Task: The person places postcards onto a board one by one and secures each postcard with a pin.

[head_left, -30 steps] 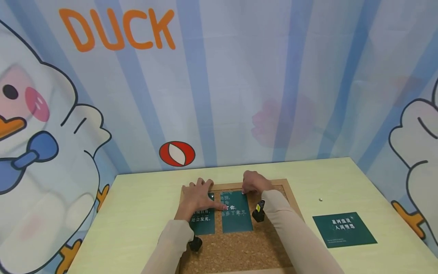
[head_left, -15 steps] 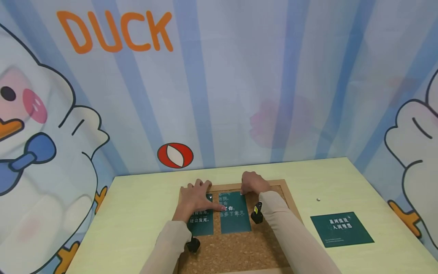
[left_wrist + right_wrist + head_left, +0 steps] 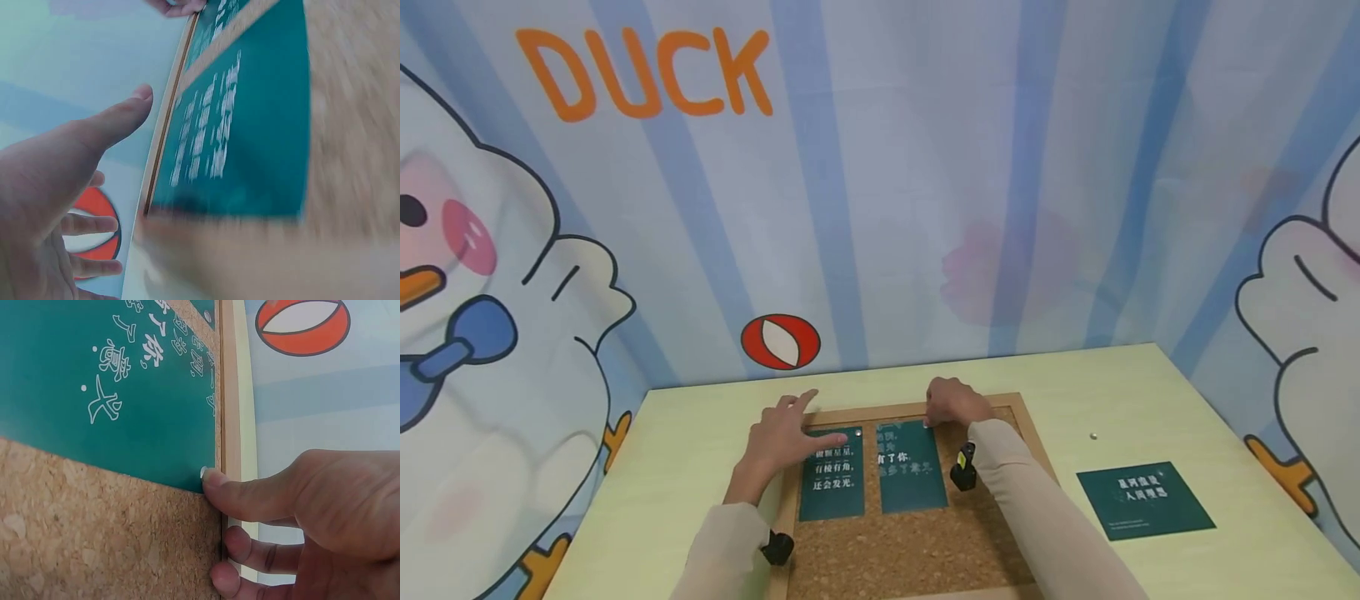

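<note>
A wood-framed cork board [image 3: 910, 558] lies on the table, bearing two dark green cards with white lettering. My left hand [image 3: 778, 437] is over the left card [image 3: 832, 502], thumb out and fingers spread, holding nothing. A small silver thumbtack [image 3: 858, 432] sits at that card's top right corner. My right hand [image 3: 955, 402] is at the top right corner of the second card [image 3: 917, 492]. In the right wrist view its thumb [image 3: 232, 495] presses a thumbtack [image 3: 204, 472], mostly hidden under the thumb tip, and its other fingers curl at the frame [image 3: 230, 419].
A third green card [image 3: 1142, 508] lies on the pale table [image 3: 715, 417] right of the board, with a loose thumbtack [image 3: 1093, 436] behind it. A printed duck curtain [image 3: 895, 183] stands behind the table.
My left hand has moved left, its thumb coming off the second card and uncovering more of the left one. The right hand stays at its corner. The head view has shifted slightly.
</note>
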Available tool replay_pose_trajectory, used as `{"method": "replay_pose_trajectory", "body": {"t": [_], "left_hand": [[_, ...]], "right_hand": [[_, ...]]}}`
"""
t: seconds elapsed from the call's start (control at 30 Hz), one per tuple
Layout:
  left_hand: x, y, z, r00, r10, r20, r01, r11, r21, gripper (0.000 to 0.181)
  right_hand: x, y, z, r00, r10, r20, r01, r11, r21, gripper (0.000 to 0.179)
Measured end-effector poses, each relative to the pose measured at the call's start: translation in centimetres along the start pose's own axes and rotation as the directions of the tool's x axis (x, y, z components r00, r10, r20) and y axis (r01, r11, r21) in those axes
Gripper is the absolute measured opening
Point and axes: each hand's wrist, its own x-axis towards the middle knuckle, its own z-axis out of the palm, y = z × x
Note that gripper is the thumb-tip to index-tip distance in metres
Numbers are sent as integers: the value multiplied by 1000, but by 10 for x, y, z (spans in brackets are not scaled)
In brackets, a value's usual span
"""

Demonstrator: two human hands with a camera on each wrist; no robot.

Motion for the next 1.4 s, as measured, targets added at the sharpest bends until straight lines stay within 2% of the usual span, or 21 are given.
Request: {"method": "replay_pose_trajectory", "body": {"t": [0.23,0.43,0.67,0.8,0.87,0.97,1.13,1.2,1.4], "left_hand": [[-21,-26,-8,998,-65,-14,64,997,-44,110],[-44,-34,-10,993,-115,16,116,982,-148,94],[-70,-32,-13,984,-165,60,176,931,-319,85],[-81,-32,-12,970,-199,139,239,875,-420,86],[-84,-31,-11,962,-205,179,266,848,-459,87],[-87,-29,-10,955,-201,219,286,821,-494,84],[-90,-25,-7,955,-178,239,279,812,-513,76],[-91,-24,-6,957,-170,235,271,817,-509,74],[-89,-22,-5,956,-180,233,278,815,-509,76]], "right_hand": [[1,1,1,1000,-5,5,5,1000,6,39],[3,0,1,1000,-12,6,12,1000,22,41],[3,1,1,1000,-2,4,2,998,56,46],[2,2,1,1000,-4,3,4,998,65,45],[1,1,1,1000,-13,1,13,998,59,43],[-2,2,0,1000,-25,-2,25,998,57,41],[-5,6,0,998,-58,-8,59,995,78,41],[-6,9,1,997,-82,-18,83,993,85,39],[-3,23,2,986,-161,-33,163,981,103,19]]}}
